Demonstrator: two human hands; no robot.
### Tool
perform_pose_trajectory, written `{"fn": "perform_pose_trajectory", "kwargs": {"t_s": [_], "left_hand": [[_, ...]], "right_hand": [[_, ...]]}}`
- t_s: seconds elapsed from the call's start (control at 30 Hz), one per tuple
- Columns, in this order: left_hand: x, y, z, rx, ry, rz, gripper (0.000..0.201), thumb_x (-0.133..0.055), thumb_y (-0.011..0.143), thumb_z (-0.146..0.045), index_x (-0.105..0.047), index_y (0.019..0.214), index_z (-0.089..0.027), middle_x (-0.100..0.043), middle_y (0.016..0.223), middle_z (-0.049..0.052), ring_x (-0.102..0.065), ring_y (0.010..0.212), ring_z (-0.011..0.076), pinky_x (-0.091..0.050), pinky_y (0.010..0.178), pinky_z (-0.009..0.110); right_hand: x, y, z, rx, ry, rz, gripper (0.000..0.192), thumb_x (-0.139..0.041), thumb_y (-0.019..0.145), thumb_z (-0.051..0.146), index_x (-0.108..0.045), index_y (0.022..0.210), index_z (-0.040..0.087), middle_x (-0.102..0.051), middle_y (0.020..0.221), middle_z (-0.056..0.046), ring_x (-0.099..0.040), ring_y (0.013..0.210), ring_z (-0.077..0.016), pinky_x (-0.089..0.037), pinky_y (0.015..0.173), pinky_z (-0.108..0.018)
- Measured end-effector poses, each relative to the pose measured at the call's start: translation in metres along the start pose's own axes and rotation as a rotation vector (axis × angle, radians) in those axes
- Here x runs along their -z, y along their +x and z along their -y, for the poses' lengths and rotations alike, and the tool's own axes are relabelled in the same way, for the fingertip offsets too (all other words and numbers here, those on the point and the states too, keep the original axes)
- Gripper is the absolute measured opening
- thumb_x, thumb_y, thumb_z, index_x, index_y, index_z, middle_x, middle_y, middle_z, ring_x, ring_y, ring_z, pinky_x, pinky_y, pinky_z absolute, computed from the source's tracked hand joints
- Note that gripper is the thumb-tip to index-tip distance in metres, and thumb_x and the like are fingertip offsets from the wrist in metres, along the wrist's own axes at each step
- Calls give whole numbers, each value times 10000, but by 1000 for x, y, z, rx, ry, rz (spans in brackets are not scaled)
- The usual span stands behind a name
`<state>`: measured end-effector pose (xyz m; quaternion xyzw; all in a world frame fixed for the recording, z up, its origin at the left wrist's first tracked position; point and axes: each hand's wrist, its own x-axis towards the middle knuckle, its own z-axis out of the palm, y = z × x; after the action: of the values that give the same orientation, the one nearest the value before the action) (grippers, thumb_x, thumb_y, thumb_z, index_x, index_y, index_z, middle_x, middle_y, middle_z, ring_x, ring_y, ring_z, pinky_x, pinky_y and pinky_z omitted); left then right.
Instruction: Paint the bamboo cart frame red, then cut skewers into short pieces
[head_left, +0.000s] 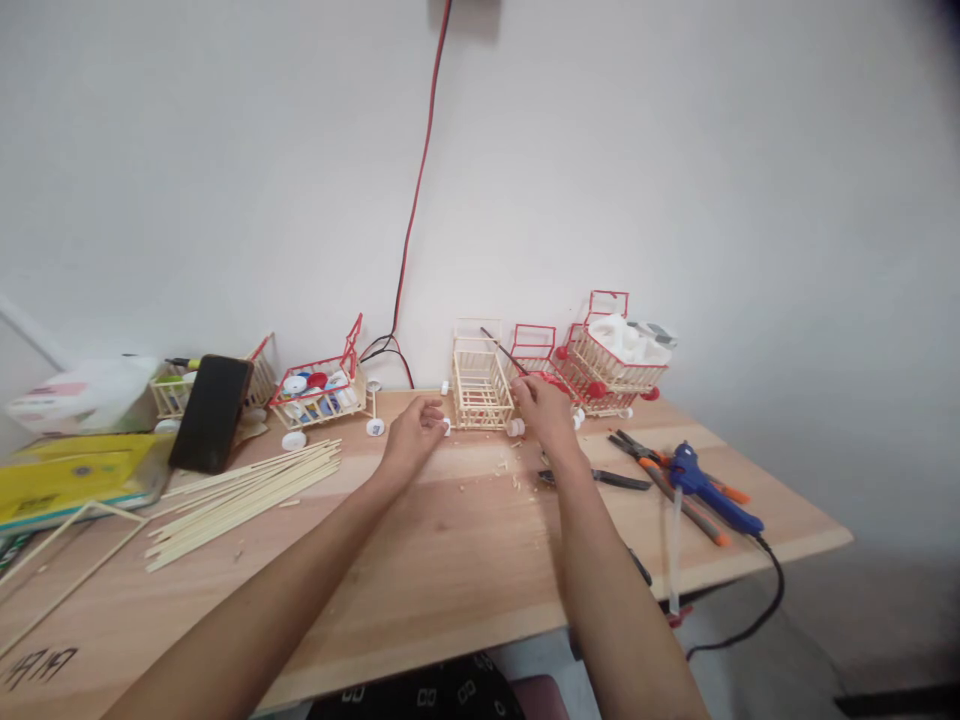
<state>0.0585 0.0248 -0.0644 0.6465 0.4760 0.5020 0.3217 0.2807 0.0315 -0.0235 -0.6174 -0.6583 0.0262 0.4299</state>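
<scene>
A small unpainted stick cart (478,382) stands on the wooden table (420,570) against the wall. My left hand (411,430) reaches to its lower left corner, fingertips at a small white wheel (446,427). My right hand (544,405) is at the cart's right side, next to another white wheel (515,427), and seems to hold a thin dark stick (501,350) that slants up over the cart. Whether the left fingers pinch the wheel is unclear.
Red-trimmed stick carts (611,365) stand to the right, another with bottle caps (319,390) to the left. Loose bamboo sticks (240,490), a black phone (210,412), pliers (600,478), orange-handled cutters (675,480) and a blue glue gun (709,485) lie about. A red-black cable (416,190) hangs down the wall.
</scene>
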Motion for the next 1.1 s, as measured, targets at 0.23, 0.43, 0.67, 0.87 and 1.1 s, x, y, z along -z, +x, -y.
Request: {"fn": "perform_pose_trajectory", "kwargs": {"t_s": [0.23, 0.43, 0.67, 0.87, 1.1], "left_hand": [[-5, 8, -23, -79, 158, 25, 561, -609, 783, -319, -465, 1297, -147, -582, 1240, 149, -617, 1002, 235, -491, 851, 347], [-8, 15, -20, -295, 177, 220, 717, -628, 765, -266, -348, 1423, -218, -412, 1439, 132, -528, 1161, 254, -478, 907, 341], [-11, 17, -20, -368, 316, 127, 586, -592, 742, -152, -480, 1318, -149, -520, 1342, 135, -547, 1140, 239, -412, 1005, 382], [1, 6, -22, -369, 345, 100, 521, -582, 783, -169, -499, 1298, -183, -516, 1348, 121, -568, 1104, 227, -430, 983, 378], [20, -7, -28, -347, 337, 91, 496, -572, 791, -167, -505, 1282, -189, -514, 1324, 125, -594, 1021, 214, -466, 927, 373]], "right_hand": [[-3, 0, 3, 13, -69, 33, 310, -428, 909, 336, -709, 920, 207, -721, 874, -77, -642, 817, -217, -409, 698, -278], [-10, -3, 5, 15, -76, 43, 328, -439, 908, 313, -646, 1149, 228, -724, 977, -90, -659, 909, -235, -447, 782, -307], [-14, -3, 10, 48, -53, 77, 315, -464, 885, 228, -649, 1136, 182, -721, 1005, -104, -665, 898, -223, -458, 798, -301], [-16, -3, 14, 93, -12, 87, 303, -474, 871, 199, -660, 1109, 174, -718, 1032, -102, -657, 950, -221, -455, 845, -312], [-20, -6, 22, 159, 48, 115, 289, -476, 871, 218, -676, 1079, 206, -728, 995, -75, -662, 919, -208, -462, 814, -298]]}}
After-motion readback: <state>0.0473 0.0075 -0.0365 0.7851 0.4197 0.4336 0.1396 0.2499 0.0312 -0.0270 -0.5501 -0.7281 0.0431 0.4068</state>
